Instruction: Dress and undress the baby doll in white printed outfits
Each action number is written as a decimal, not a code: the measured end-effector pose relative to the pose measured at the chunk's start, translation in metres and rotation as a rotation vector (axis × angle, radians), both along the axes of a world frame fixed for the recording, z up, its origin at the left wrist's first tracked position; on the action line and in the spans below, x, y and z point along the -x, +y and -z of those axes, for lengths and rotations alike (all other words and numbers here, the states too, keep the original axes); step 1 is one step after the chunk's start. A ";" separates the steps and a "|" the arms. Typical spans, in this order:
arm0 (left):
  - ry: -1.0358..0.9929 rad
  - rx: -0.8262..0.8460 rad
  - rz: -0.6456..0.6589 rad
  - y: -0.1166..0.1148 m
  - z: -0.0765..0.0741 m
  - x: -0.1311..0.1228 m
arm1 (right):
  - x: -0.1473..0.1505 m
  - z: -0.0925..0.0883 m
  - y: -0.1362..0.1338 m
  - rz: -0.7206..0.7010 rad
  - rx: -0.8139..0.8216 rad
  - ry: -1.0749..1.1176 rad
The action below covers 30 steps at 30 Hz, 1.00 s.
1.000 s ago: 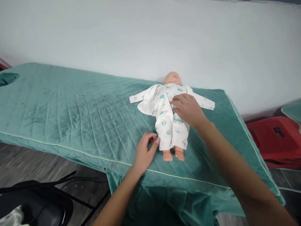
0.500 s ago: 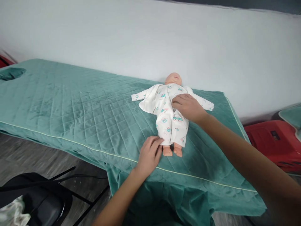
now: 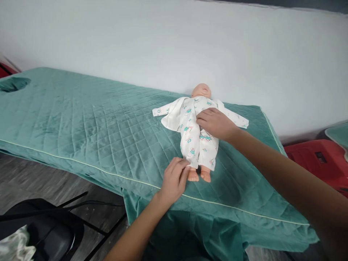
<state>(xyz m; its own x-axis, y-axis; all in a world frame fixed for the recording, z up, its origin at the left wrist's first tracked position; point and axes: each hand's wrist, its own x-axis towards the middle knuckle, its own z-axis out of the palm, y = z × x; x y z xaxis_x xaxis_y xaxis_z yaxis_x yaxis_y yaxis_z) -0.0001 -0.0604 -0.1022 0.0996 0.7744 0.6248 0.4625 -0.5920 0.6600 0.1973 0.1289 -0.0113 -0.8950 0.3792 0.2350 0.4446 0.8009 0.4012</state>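
Note:
A baby doll (image 3: pixel 201 90) lies on its back, head by the wall and bare feet toward me. It wears a white long-sleeved baby romper (image 3: pixel 189 136) with a green and pink print, its front flap spread out on the left side. My left hand (image 3: pixel 174 177) pinches the hem of the leg on the left, just above the foot. Across the belly, my right hand (image 3: pixel 213 123) has its fingers closed on the romper's front edge. The tips of those fingers are partly hidden in the fabric.
The doll rests on a bed with a quilted green cover (image 3: pixel 89 119), which has a face hole (image 3: pixel 15 84) at its far left end. A white wall (image 3: pixel 122 43) runs behind. A black chair (image 3: pixel 43 228) with cloth on it stands lower left; a red plastic object (image 3: pixel 312 156) is at right.
My right hand has shifted slightly left along the romper's front. My left hand stays at the leg hem, and the doll lies as before.

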 end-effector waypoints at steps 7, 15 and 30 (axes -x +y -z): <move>-0.385 0.227 -0.157 -0.034 0.023 0.008 | -0.015 -0.012 0.006 -0.054 0.030 -0.033; -0.044 0.181 -0.145 -0.036 0.024 0.010 | -0.010 -0.004 -0.042 0.121 0.243 0.217; 0.002 0.105 -0.036 -0.026 0.005 0.000 | 0.023 0.056 -0.195 0.399 0.517 0.489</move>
<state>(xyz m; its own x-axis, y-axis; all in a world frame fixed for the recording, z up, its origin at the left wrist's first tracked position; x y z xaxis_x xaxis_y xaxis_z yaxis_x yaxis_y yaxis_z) 0.0000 -0.0864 -0.1075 0.0719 0.8385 0.5401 0.4838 -0.5029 0.7163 0.1744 -0.0665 -0.0674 -0.5111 0.8153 0.2721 0.7649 0.5758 -0.2888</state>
